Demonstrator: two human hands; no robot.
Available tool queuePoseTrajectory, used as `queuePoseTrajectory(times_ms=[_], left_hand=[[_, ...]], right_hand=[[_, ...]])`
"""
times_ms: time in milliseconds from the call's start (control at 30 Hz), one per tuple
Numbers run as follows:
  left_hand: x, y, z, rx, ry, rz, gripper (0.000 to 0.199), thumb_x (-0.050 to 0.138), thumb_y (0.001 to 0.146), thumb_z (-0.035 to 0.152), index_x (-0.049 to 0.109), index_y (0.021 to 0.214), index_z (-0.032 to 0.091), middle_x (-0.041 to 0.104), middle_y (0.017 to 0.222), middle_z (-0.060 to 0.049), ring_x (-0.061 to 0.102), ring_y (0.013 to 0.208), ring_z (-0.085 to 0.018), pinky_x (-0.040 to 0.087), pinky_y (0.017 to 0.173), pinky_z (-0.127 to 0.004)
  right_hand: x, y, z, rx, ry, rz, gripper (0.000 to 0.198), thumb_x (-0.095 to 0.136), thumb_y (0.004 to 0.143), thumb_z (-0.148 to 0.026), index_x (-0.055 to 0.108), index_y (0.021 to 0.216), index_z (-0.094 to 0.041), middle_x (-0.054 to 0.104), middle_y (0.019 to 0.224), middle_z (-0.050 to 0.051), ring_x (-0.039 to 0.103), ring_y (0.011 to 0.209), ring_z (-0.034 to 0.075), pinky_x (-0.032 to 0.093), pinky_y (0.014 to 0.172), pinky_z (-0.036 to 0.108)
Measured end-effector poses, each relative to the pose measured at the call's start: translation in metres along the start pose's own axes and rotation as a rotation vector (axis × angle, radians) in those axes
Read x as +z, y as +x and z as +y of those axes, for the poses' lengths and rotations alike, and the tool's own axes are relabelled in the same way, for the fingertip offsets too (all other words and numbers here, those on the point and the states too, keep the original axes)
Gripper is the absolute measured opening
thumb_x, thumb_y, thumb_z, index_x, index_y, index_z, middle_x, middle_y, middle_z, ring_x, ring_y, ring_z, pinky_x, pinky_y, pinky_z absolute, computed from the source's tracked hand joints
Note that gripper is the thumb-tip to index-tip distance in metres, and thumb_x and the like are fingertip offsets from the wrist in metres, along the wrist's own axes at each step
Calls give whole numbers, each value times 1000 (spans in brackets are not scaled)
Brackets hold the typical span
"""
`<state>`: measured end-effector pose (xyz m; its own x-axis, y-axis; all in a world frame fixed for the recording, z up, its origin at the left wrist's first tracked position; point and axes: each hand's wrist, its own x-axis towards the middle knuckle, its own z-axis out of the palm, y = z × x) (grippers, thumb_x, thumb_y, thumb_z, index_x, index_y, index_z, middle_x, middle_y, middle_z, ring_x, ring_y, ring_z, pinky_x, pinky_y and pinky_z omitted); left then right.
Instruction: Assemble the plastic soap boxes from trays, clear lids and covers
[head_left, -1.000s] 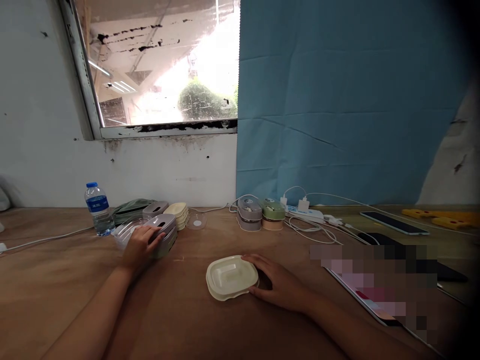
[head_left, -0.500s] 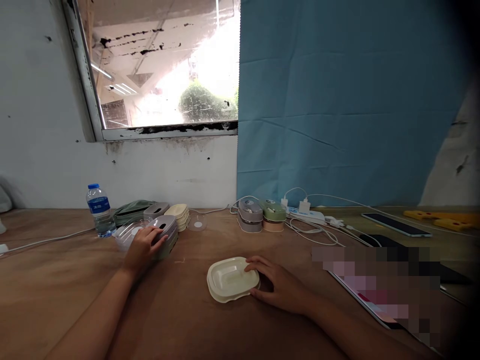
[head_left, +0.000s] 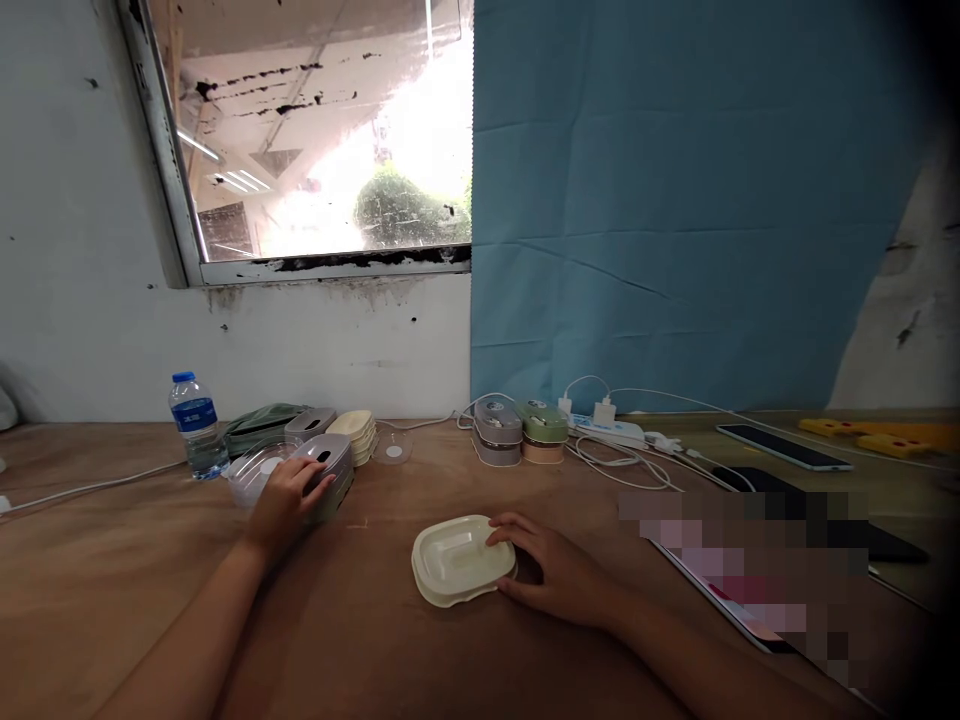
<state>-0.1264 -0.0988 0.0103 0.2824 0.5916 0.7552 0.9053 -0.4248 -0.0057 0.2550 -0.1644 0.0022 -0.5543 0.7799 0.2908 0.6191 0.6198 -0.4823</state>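
Observation:
A cream plastic lid (head_left: 454,560), shallow with rounded corners and a raised rim, lies on the table in front of me. My right hand (head_left: 544,565) grips its right end, fingertips over the rim and thumb at the near side. Farther left, my left hand (head_left: 289,495) rests on a stack of pale grey plastic pieces (head_left: 337,460) with a dark oval slot on top. Its fingers are stretched out and slightly apart; the thumb is hard to make out. Clear round plastic lids (head_left: 244,475) lie just left of that hand, partly covered by it.
Behind the grey stack are cream pieces (head_left: 360,430), a clear disc (head_left: 394,448) and a green pouch (head_left: 259,428). A water bottle (head_left: 196,425) stands left. Grey and green lunch boxes (head_left: 497,432) sit at the back. Cables, a power strip (head_left: 609,430) and a phone (head_left: 784,447) lie right.
The view has shifted slightly. Both hands keep almost the same place, the right on the cream lid and the left on the grey stack.

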Motion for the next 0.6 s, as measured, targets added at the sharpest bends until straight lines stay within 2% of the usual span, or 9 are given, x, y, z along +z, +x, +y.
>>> queuePoseTrajectory(times_ms=[233, 333, 433, 467, 533, 600], left_hand=[[0, 0, 1, -28, 19, -24, 28, 45, 80, 40, 58, 91, 18, 60, 90, -7, 54, 86, -23, 40, 78, -35], [-3, 1, 4, -37, 43, 12, 34, 50, 76, 43, 55, 99, 19, 60, 93, -8, 53, 91, -25, 35, 84, -40], [-10, 6, 19, -38, 35, 97, 42, 54, 72, 43, 51, 106, 19, 57, 101, -10, 49, 98, -27, 28, 91, -46], [-13, 8, 29, -10, -4, 91, 40, 54, 72, 42, 51, 105, 19, 57, 103, -10, 48, 100, -27, 27, 92, -45], [-19, 11, 53, 115, -150, -31, 33, 54, 73, 38, 55, 101, 21, 56, 102, -9, 48, 100, -24, 30, 91, -41], [-20, 12, 82, 301, -347, -287, 28, 54, 74, 36, 58, 98, 23, 57, 101, -7, 49, 99, -22, 34, 90, -36]], right_hand=[[0, 0, -1, -9, 7, 11, 34, 59, 69, -31, 55, 102, -25, 47, 119, 5, 48, 106, 24, 38, 92, 37], [-1, 0, -3, 4, 5, 1, 30, 59, 69, -31, 55, 98, -25, 47, 119, 5, 48, 106, 24, 39, 91, 37], [-1, -1, -4, 1, 2, -7, 24, 58, 70, -30, 55, 93, -25, 45, 120, 5, 47, 106, 23, 39, 90, 36], [-1, -1, -4, -5, -1, -6, 24, 58, 70, -29, 54, 94, -25, 44, 120, 5, 46, 108, 23, 39, 91, 35], [2, 1, -1, -10, -16, 20, 27, 56, 72, -27, 52, 98, -25, 42, 122, 5, 44, 110, 22, 37, 93, 35], [4, 3, 3, 6, -41, 90, 30, 53, 73, -24, 49, 103, -25, 41, 121, 5, 42, 112, 21, 35, 95, 35]])
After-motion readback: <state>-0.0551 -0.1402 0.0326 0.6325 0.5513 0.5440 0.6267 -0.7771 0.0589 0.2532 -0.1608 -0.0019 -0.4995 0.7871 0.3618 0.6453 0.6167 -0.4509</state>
